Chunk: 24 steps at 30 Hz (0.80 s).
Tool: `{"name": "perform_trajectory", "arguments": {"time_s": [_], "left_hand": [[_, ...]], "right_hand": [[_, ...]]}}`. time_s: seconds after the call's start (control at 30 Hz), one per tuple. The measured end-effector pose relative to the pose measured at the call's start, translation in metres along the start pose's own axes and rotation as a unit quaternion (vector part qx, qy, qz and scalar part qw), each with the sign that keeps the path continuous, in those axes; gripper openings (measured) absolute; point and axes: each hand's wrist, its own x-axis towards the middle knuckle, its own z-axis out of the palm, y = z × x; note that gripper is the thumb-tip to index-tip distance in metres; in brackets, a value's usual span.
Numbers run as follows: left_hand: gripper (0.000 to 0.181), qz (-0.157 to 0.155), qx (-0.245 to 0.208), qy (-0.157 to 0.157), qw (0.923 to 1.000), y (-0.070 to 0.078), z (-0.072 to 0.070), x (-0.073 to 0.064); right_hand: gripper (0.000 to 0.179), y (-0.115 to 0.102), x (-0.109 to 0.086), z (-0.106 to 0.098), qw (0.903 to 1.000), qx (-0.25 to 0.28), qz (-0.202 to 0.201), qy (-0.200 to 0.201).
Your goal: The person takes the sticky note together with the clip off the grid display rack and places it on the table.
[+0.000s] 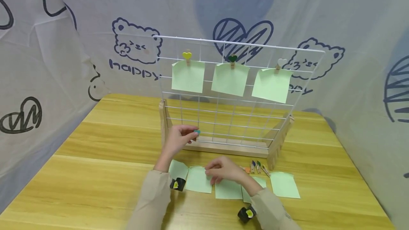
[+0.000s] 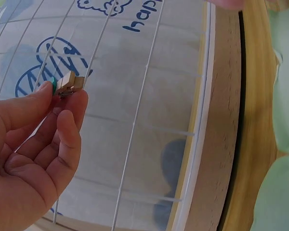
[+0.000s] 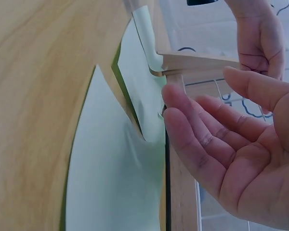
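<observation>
My left hand (image 1: 179, 140) pinches a small wooden clothespin (image 2: 69, 83) with a teal heart between thumb and forefinger, in front of the lower left of a white wire grid (image 1: 236, 42). In the left wrist view the clothespin's end is beside a grid wire; whether it touches cannot be told. My right hand (image 1: 226, 170) hovers over a row of pale green paper notes on the table, nearest one note (image 1: 198, 180). Its fingers are loosely bent with nothing between them in the right wrist view. Heart clothespins hold three notes (image 1: 187, 77) on the grid's upper part.
The grid stands in a wooden base (image 1: 223, 147) on the wooden table (image 1: 105, 173). Several spare clothespins (image 1: 258, 167) lie between the base and the notes. A further note (image 1: 284, 185) lies at the right. A printed cloth (image 1: 96, 3) hangs behind.
</observation>
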Motion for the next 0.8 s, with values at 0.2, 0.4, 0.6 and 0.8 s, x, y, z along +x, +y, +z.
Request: {"name": "perform_trajectory", "arguments": {"time_s": [0.2, 0.4, 0.6, 0.8], "left_hand": [[0.017, -0.004, 0.008, -0.008, 0.9999, -0.001, 0.008, 0.003], [0.015, -0.003, -0.002, -0.017, 0.9999, 0.001, 0.014, 0.006], [0.016, -0.003, -0.016, -0.034, 0.9993, 0.001, 0.021, 0.011], [0.017, 0.000, -0.038, -0.050, 0.9980, 0.001, 0.032, 0.013]], "right_hand": [[0.028, 0.002, -0.008, -0.007, 0.9995, -0.016, -0.025, 0.012], [0.027, 0.007, -0.015, -0.015, 0.9980, -0.035, -0.049, 0.019], [0.029, 0.011, -0.022, -0.022, 0.9978, -0.036, -0.047, 0.029], [0.030, 0.011, -0.032, -0.030, 0.9982, -0.024, -0.037, 0.040]]}}
